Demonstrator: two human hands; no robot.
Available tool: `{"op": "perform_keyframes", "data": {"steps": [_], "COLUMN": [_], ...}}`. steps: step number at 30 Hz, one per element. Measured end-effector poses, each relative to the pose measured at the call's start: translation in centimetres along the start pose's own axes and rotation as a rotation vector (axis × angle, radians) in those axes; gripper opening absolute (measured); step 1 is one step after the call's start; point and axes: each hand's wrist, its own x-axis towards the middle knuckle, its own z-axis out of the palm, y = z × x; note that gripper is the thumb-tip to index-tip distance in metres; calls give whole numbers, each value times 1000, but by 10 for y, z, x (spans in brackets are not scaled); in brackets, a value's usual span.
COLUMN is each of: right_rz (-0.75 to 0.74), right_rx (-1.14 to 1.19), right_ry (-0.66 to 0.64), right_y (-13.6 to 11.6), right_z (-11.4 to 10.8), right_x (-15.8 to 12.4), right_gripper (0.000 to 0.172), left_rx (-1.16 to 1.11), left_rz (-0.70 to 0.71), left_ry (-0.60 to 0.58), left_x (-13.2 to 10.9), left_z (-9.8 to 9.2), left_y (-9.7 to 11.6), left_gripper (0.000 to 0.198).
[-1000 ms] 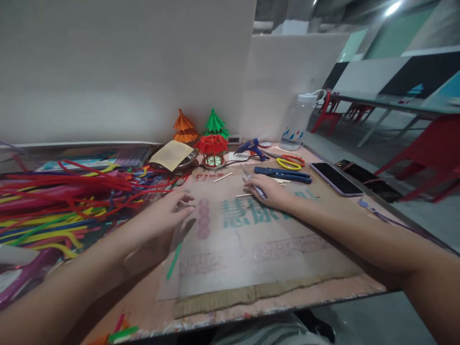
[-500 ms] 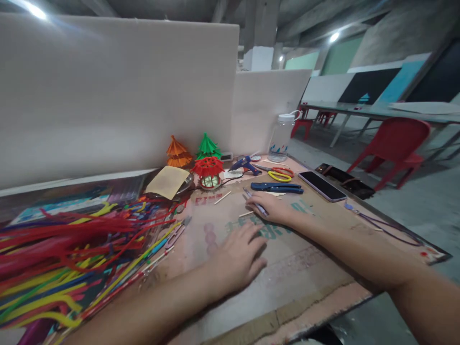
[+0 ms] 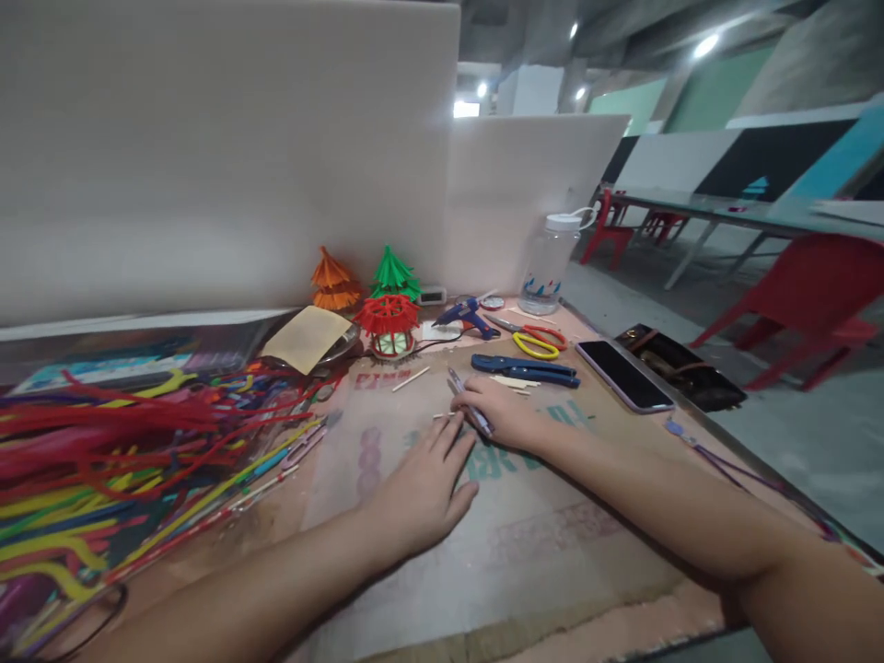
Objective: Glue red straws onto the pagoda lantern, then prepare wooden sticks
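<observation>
A slim pale purple pen-like tool is gripped in my right hand, over the printed cardboard sheet. My left hand lies flat, palm down, on the sheet with its fingers apart. Its fingertips touch or nearly touch a short pale stick, partly hidden near my right hand. Another thin stick lies farther back. Blue-handled pliers rest just beyond my right hand, beside several small sticks.
Colourful fuzzy strips cover the left. Behind are a red paper-roofed model, green and orange cones, a glue gun, scissors and a bottle. A phone lies right.
My left hand has moved forward to the short stick, close to my right hand. My right hand still holds the pen-like tool. The camera view has shifted a little.
</observation>
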Motion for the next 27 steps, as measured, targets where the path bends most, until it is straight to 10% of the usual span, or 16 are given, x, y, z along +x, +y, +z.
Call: {"op": "perform_keyframes", "data": {"steps": [5,19,27], "right_rz": [-14,13,-28], "right_rx": [100,112,121], "right_ry": [-61,-121,-78], "right_y": [2,1,1], "right_z": [-4,-14,-9], "right_x": [-3,-2,5], "right_gripper": [21,24,24], "left_rx": [249,263,324], "left_rz": [-21,-74,-50], "left_ry": [162,-190,-47], "left_x": [4,4,-3], "left_z": [10,-19,-11], "left_y": [9,1,-1], "left_gripper": [49,58,59]}}
